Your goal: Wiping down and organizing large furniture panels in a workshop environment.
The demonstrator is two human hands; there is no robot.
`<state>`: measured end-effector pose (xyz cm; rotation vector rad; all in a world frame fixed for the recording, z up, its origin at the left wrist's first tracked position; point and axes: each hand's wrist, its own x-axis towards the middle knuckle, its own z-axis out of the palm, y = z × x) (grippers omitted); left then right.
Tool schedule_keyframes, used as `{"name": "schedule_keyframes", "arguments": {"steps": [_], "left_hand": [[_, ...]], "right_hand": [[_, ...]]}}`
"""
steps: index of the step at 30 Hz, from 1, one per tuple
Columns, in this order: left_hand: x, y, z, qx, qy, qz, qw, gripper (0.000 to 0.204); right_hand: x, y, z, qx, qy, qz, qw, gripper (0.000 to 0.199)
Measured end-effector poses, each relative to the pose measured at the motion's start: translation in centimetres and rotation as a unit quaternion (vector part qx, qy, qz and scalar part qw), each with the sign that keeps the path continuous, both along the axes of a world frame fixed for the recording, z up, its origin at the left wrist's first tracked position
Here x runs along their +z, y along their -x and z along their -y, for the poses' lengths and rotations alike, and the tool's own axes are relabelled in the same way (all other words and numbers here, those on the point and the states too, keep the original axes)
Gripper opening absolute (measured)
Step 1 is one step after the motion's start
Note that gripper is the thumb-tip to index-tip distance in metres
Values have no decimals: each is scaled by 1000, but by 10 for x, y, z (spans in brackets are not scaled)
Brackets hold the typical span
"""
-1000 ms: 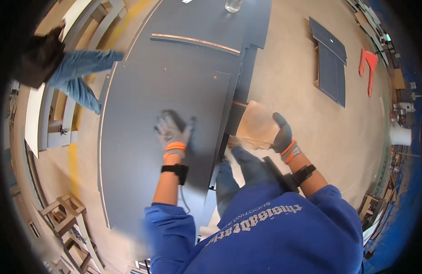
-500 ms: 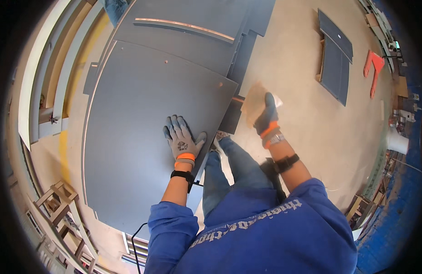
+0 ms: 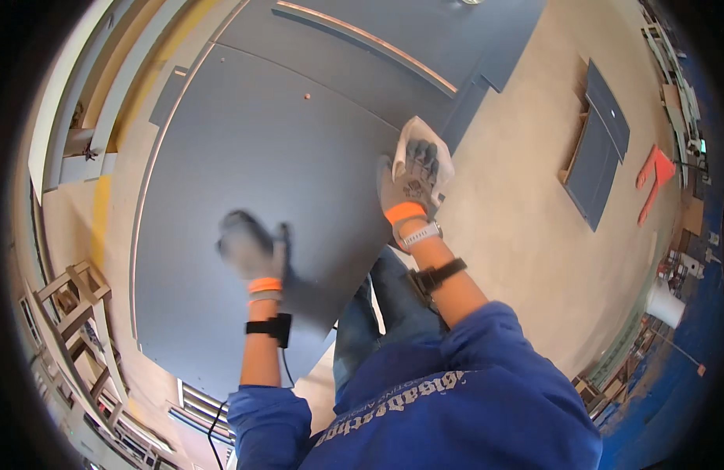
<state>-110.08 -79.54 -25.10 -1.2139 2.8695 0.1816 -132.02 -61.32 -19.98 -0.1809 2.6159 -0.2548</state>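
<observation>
Bright light, bent edges, blurred left fingers (image 3: 240, 225)

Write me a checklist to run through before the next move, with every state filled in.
1. Left hand and right hand gloved: ok.
2. Beige sheet beneath the right hand: ok, at the grey panel's right-hand edge.
3. Sheet actually gripped: cannot tell, the hand covers its middle.
4. Left hand resting on the panel: cannot tell, it is blurred.
5. Panel unmarked: not ok, a small brown spot shows toward its far edge.
6. Brown-edged strip off this panel: ok, beyond its far edge.
</observation>
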Motion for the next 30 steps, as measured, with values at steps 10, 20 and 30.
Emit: {"name": "schedule_keyframes", "arguments": {"steps": [10,20,30], "left_hand": [[8,1,31,-28,53,45,997,94],[20,4,38,-3,-12,68,998,94],[16,5,52,-33,-37,19,999,98]], "right_hand": [[-61,66,207,244,64,-349,903,55],[-42,42,90,243,-52,-195,949,68],[-77,125,391,378,89,-340,856,66]]}}
